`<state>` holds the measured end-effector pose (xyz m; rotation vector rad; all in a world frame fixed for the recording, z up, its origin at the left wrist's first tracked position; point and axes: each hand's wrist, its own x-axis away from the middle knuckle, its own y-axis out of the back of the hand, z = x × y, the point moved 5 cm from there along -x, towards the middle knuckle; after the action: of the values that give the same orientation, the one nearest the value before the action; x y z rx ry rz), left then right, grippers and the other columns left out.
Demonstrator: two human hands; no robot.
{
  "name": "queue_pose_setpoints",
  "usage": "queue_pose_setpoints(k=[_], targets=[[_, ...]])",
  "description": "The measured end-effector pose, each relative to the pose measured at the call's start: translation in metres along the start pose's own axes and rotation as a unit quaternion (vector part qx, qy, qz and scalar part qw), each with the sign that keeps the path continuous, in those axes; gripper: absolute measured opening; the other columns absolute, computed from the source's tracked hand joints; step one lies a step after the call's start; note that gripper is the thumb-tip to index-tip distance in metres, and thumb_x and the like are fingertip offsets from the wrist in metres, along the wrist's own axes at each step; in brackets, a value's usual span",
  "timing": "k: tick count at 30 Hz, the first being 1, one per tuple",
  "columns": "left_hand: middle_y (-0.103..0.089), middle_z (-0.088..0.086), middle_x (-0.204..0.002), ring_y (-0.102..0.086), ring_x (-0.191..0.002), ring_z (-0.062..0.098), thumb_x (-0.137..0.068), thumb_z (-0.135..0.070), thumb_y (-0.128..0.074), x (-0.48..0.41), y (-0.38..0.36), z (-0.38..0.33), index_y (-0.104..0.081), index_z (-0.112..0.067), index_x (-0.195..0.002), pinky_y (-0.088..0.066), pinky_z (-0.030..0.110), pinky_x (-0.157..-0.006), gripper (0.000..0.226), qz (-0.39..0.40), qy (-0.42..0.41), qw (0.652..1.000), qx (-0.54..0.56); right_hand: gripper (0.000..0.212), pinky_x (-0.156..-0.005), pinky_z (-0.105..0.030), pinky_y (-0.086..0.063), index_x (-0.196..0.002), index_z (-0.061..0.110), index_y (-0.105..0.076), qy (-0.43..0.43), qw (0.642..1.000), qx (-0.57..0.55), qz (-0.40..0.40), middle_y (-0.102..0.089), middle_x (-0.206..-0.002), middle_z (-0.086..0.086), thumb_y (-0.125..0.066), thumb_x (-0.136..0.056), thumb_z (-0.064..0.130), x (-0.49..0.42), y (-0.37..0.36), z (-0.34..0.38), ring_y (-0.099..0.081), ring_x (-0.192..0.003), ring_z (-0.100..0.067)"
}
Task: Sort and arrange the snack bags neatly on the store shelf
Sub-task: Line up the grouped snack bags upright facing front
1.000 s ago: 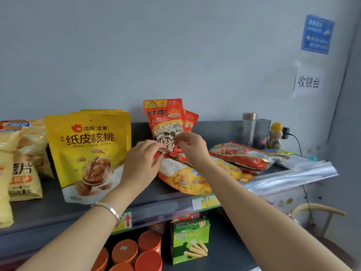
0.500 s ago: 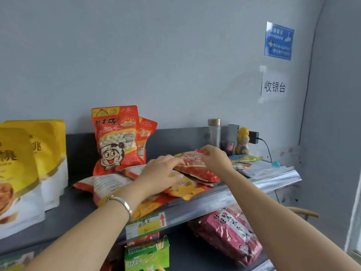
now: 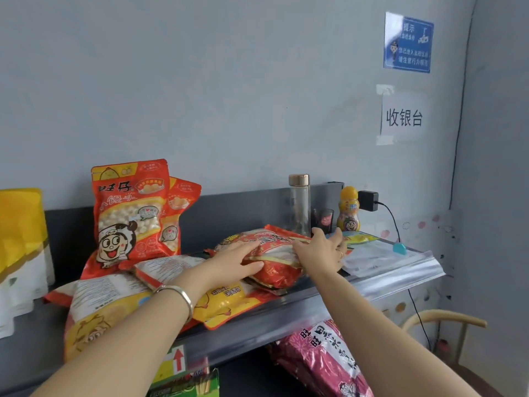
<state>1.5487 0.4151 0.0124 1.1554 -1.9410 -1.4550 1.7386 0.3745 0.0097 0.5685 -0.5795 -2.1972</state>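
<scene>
A red snack bag (image 3: 274, 265) lies flat on the grey shelf (image 3: 286, 310), on top of other bags. My left hand (image 3: 237, 257) grips its left end between thumb and fingers. My right hand (image 3: 320, 250) holds its right end, which the palm hides. Two orange-red bags (image 3: 128, 213) with a cartoon face stand upright against the back panel to the left. Several yellow and orange bags (image 3: 226, 302) lie flat in a loose pile under my left forearm. Yellow bags (image 3: 20, 239) stand at the far left.
A glass bottle (image 3: 299, 204), a yellow toy bottle (image 3: 349, 210) and a plugged-in charger (image 3: 367, 200) stand at the shelf's back right. Clear plastic bags (image 3: 380, 259) lie at its right end. Below are a pink bag (image 3: 323, 356), a green box (image 3: 186, 385) and a chair (image 3: 446, 319).
Both hands left the upright orange-red bag and moved right to the flat red bag, taking hold of its two ends. The view swung to the right.
</scene>
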Motion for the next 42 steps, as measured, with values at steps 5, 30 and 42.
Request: queue_pose_setpoints(k=[5,30,42], targets=[[-0.015,-0.004,-0.158,-0.013,-0.145,0.018,-0.09,-0.061,-0.039,-0.003,-0.006,0.005,-0.015,-0.035,-0.149,-0.015,0.044,-0.118,0.069,0.004,0.005,1.0,-0.015,0.063,-0.117,-0.042,-0.013,-0.148,0.017,-0.029,-0.035,0.991,-0.126,-0.019,0.024,-0.157,-0.013,-0.054,-0.091,0.007,0.001,-0.008,0.0,0.011,-0.144,-0.045],[-0.019,-0.031,-0.135,-0.018,-0.128,-0.009,-0.086,-0.032,-0.066,0.111,0.052,0.069,-0.025,-0.042,-0.142,-0.015,0.013,-0.104,0.07,0.131,-0.036,0.991,0.017,0.03,-0.089,-0.043,-0.053,-0.118,0.026,-0.066,0.361,0.869,0.245,0.234,-0.065,-0.12,0.004,-0.047,-0.095,0.028,0.062,-0.11,0.112,-0.06,-0.103,-0.019],[-0.059,-0.015,-0.123,-0.056,-0.111,0.014,-0.091,-0.027,-0.057,0.088,0.056,0.062,-0.055,-0.041,-0.121,-0.048,0.039,-0.087,0.034,-0.168,-0.068,0.98,-0.078,0.022,-0.081,-0.036,-0.05,-0.093,0.012,-0.07,0.22,0.952,-0.079,0.199,-0.068,-0.085,0.0,-0.053,-0.096,0.025,0.043,-0.07,0.094,-0.061,-0.081,-0.015]])
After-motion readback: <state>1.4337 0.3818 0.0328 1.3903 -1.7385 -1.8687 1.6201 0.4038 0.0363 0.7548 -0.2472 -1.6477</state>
